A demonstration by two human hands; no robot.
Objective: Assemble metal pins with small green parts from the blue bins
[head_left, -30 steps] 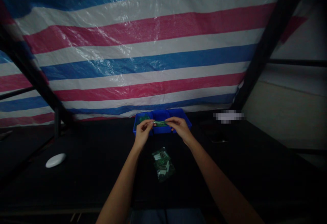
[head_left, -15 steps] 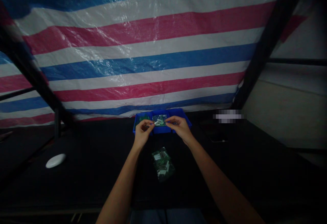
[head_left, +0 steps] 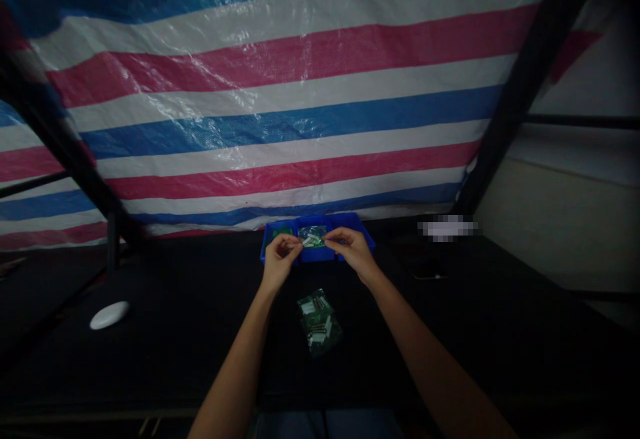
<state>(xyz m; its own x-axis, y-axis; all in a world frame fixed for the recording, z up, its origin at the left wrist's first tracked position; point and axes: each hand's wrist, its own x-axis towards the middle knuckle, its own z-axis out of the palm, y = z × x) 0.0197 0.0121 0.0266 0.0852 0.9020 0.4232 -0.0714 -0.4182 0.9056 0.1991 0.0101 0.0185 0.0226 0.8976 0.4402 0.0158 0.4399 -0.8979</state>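
Both my hands are raised over a blue compartment tray [head_left: 350,227], with their fingertips close together above its middle section. My left hand [head_left: 281,259] pinches a small whitish piece [head_left: 308,241], which is too small to identify. My right hand [head_left: 353,255] reaches the same spot, and its fingertips seem to hold the far end of that piece. Just behind them, a clear bag of green and white parts [head_left: 313,234] lies in the middle compartment. A green circuit board [head_left: 283,231] shows in the left compartment. Another clear bag of green boards [head_left: 319,323] lies on the table below my wrists.
A black table [head_left: 200,359] runs under everything, with a white computer mouse [head_left: 109,315] at left and a dark phone [head_left: 425,269] at right. A striped tarpaulin [head_left: 280,92] hangs behind, on a dark frame [head_left: 525,85].
The green strip held between my hands a second ago no longer shows. A clear bag now lies in the middle compartment, and a whitish piece sits at my fingertips. My hands have barely shifted.
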